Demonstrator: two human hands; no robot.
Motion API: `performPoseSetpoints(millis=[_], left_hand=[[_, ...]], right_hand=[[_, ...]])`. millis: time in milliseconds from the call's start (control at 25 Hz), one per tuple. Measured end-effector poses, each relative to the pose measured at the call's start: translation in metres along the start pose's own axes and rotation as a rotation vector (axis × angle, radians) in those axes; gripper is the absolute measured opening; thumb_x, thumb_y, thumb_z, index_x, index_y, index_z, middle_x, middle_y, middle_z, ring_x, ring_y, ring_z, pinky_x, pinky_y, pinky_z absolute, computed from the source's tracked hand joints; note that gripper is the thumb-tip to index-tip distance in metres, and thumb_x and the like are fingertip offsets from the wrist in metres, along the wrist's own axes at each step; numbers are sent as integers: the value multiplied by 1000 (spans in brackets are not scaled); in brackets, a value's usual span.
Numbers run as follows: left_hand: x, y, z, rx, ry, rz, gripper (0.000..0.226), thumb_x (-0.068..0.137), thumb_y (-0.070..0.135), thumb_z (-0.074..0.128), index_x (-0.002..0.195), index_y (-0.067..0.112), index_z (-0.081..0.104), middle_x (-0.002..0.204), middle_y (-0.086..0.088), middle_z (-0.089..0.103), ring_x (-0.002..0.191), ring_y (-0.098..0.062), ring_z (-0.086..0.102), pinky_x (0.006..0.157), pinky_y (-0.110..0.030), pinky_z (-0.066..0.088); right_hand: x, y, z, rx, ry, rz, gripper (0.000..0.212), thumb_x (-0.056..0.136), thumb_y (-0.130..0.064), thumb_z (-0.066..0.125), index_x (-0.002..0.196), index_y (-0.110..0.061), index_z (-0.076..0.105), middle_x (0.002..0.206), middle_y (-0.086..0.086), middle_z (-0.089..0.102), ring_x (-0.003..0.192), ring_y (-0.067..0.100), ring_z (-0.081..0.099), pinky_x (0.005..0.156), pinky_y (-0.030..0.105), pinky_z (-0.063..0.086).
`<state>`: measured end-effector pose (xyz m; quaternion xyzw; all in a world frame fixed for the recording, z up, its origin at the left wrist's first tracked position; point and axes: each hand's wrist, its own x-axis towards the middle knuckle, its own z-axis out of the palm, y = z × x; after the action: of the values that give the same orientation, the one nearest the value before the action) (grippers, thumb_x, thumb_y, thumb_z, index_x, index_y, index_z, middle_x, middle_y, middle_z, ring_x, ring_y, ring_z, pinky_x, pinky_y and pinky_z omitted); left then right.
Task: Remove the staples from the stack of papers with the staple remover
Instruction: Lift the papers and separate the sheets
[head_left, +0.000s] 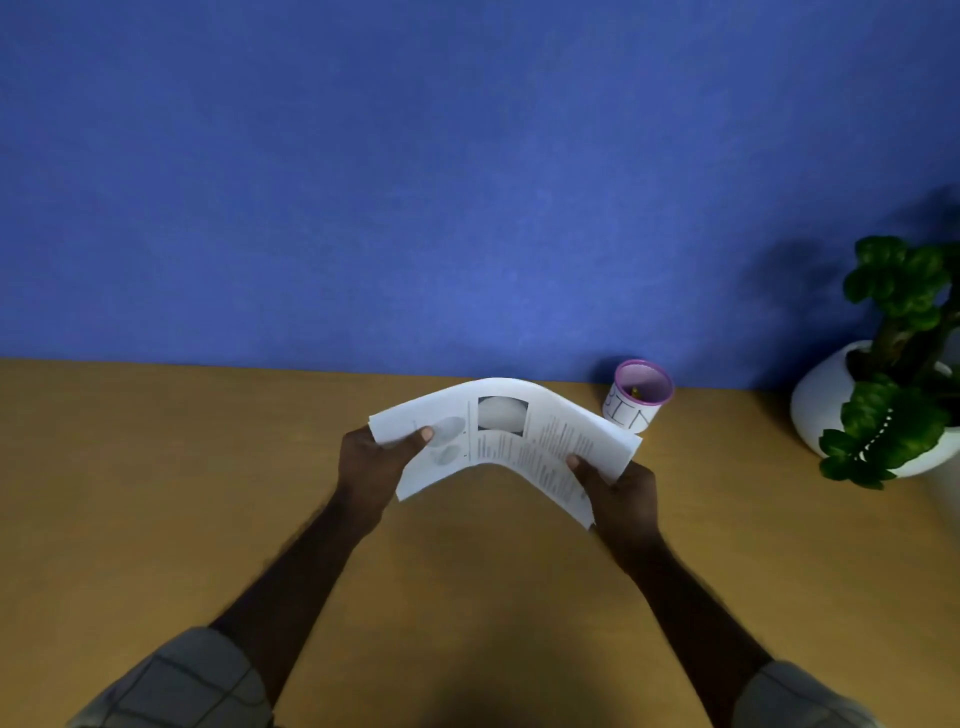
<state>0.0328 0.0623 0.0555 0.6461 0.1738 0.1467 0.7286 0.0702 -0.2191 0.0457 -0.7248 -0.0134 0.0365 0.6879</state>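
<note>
Nearest the camera, two grey checked sleeves (171, 680) come in from the bottom corners, pushed up so the forearms are bare, and both arms reach forward over the middle of the wooden tabletop (156, 467).

The left hand (371, 467) grips the left end of the stack of papers (506, 431), its thumb lying on the printed top sheet and its fingers curled underneath. The right hand (621, 493) grips the right end in the same way, thumb pressed on the text and fingers hidden beneath the sheets. Both hands are clamped on the stack.

The stack is held up above the centre of the tabletop, toward the back edge. Its long axis runs left to right, from one hand to the other. The sheets are bowed upward in the middle, so the centre arches high and both ends slope down into the hands. The printed face is up, showing a grey picture near the peak and lines of text too blurred to read. No staple can be made out.

Further back, at the rear edge of the tabletop just right of the stack, a small white cup with a purple rim (638, 396) stands beside the blue wall (415, 182). At the far right edge sits a green plant in a round white pot (826, 405).
</note>
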Motion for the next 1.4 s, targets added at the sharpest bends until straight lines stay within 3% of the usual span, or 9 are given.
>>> performPoseSetpoints(millis=[240, 440, 600, 720, 840, 960, 1080, 1240, 1400], left_hand=[[-28, -33, 0, 135, 138, -188, 19, 79, 11, 83, 86, 25, 73, 101, -5, 77, 80, -11, 74, 62, -26, 58], [-32, -38, -5, 82, 84, -33, 23, 80, 11, 83, 92, 30, 77, 96, 12, 78, 87, -7, 75, 64, -20, 58], [-31, -45, -9, 248, 130, -149, 19, 78, 15, 84, 81, 30, 72, 77, 20, 75, 85, -12, 74, 54, -16, 53], [-14, -34, -11, 373, 117, -168, 13, 79, 19, 83, 83, 25, 72, 92, 5, 78, 80, -7, 70, 56, -20, 53], [10, -6, -15, 675, 29, -137, 19, 80, 23, 81, 96, 17, 76, 104, -7, 75, 78, -16, 66, 68, -29, 54], [32, 41, -15, 1004, -133, -23, 30, 77, 29, 81, 102, 14, 77, 102, -6, 76, 78, -18, 64, 67, -26, 44], [41, 89, -2, 1178, -368, 118, 35, 74, 31, 83, 107, 19, 74, 102, 3, 73, 86, -15, 64, 69, -25, 42], [41, 131, 30, 1470, -516, 267, 40, 77, 38, 81, 111, 19, 72, 110, -1, 73, 94, -21, 67, 72, -28, 46], [37, 152, 48, 1610, -545, 340, 35, 82, 39, 76, 111, 20, 72, 112, -4, 71, 99, -25, 65, 74, -30, 44]], right_hand=[[-15, 30, 6, -90, 21, 162, 26, 83, -8, 73, 101, -24, 62, 96, -4, 70, 95, 17, 68, 56, 18, 55], [-18, 36, 6, -78, 76, 132, 33, 86, -12, 71, 116, -19, 61, 100, -7, 69, 93, 7, 67, 61, 16, 56], [-22, 45, 2, -185, 22, 213, 32, 85, -10, 71, 115, -10, 59, 103, 2, 67, 103, 24, 65, 68, 29, 58], [-17, 38, 0, -198, -12, 242, 32, 82, -10, 74, 111, -10, 62, 104, 3, 69, 104, 27, 66, 73, 37, 60], [-10, 17, -8, -245, 32, 102, 53, 73, -24, 83, 119, -23, 57, 114, -1, 68, 107, 24, 65, 74, 33, 59], [6, -18, -14, -564, 222, -113, 95, 63, -49, 86, 142, -25, 37, 143, -1, 51, 127, 20, 49, 101, 47, 46], [22, -59, -3, -629, 78, -276, 100, 60, -55, 85, 144, -26, 37, 143, -3, 50, 130, 17, 45, 107, 43, 39], [26, -95, 24, -550, -417, -249, 78, 71, -35, 84, 139, -27, 46, 123, -13, 63, 111, 5, 59, 93, 30, 52], [20, -98, 39, -396, -372, -203, 16, 88, -12, 68, 103, -11, 74, 96, 7, 76, 83, 14, 71, 77, 43, 59]])
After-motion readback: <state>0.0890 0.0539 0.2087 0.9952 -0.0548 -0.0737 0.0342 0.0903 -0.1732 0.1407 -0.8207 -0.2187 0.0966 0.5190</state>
